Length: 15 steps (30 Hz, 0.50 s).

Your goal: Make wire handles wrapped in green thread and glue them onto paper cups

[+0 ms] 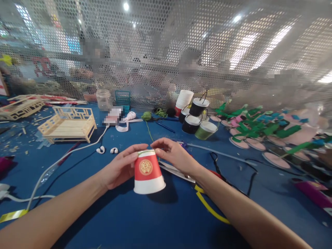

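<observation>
A red and white paper cup (pixel 149 186) with a gold emblem is upside down, slightly tilted, above the blue table. My left hand (pixel 118 167) is closed around its left side, thumb near the narrow end. At the upper right of that end, the fingers of my right hand (pixel 176 155) pinch the green yarn (pixel 148 130) against the cup. A strand lies across the narrow end and runs back to a green yarn ball (pixel 146 116). Scissors (pixel 176 170) lie partly beneath my right hand.
Cups wrapped in black and green (pixel 206 130) stand behind, beside stacked paper cups (pixel 184 99). Craft plants (pixel 272 128) crowd the right. At left are a wooden model bed (pixel 70 126), a white cable (pixel 75 150) and earbuds (pixel 114 150). A perforated screen (pixel 155 41) closes the back.
</observation>
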{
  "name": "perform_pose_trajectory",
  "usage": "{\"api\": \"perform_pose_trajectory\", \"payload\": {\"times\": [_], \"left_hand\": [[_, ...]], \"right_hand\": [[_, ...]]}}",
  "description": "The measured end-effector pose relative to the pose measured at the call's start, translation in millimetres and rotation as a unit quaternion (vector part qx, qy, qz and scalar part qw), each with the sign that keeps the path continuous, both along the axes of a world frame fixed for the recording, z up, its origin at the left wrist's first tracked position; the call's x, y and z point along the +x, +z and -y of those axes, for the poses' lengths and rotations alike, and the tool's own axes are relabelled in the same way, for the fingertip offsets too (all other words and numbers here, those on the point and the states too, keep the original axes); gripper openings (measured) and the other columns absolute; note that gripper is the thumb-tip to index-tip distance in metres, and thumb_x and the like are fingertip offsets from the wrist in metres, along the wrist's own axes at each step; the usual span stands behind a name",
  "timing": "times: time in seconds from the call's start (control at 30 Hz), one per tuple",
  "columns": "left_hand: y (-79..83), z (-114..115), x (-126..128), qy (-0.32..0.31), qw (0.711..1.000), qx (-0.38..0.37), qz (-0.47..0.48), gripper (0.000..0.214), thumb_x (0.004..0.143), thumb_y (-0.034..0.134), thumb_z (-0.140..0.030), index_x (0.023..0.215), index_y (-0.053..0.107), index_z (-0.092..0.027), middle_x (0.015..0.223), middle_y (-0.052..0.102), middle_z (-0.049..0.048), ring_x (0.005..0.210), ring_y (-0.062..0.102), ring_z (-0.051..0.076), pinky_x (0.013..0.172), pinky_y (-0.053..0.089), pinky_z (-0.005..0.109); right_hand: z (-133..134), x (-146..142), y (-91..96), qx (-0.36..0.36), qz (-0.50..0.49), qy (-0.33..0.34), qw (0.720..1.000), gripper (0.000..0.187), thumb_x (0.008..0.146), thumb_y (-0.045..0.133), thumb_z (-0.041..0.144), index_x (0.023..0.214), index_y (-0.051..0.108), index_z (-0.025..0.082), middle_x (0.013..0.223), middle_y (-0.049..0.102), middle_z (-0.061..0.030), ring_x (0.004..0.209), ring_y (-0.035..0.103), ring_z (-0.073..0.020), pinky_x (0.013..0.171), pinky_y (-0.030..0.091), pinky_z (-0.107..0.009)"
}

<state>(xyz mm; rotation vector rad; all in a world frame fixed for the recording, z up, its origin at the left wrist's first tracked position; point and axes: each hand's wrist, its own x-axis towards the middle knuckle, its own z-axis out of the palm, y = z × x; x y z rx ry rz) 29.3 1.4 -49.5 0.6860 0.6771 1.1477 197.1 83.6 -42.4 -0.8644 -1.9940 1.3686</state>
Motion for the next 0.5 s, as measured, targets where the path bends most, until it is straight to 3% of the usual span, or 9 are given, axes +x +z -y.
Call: {"api": "perform_pose_trajectory", "payload": {"times": [0.23, 0.5], "left_hand": [[-0.2, -0.9, 3.5, 0.047, 0.999, 0.008, -0.013, 0.028, 0.070, 0.061, -0.020, 0.098, 0.058, -0.018, 0.095, 0.064, 0.0041, 0.080, 0.058, 0.015, 0.073, 0.044, 0.026], [-3.2, -1.1, 3.7, 0.049, 0.998, 0.008, -0.032, 0.032, 0.066, 0.065, -0.020, 0.097, 0.058, -0.017, 0.098, 0.063, 0.0052, 0.083, 0.058, 0.016, 0.075, 0.045, 0.027]], "right_hand": [[-0.1, 1.4, 2.5, 0.086, 0.013, -0.071, 0.994, 0.018, 0.074, 0.054, 0.031, 0.084, 0.056, 0.016, 0.087, 0.061, -0.0047, 0.081, 0.055, -0.0147, 0.076, 0.041, -0.030], [2.7, 1.1, 6.7, 0.083, 0.004, 0.012, 0.996, 0.020, 0.083, 0.039, 0.027, 0.091, 0.054, 0.016, 0.090, 0.062, -0.0048, 0.084, 0.056, -0.0131, 0.075, 0.042, -0.027]]}}
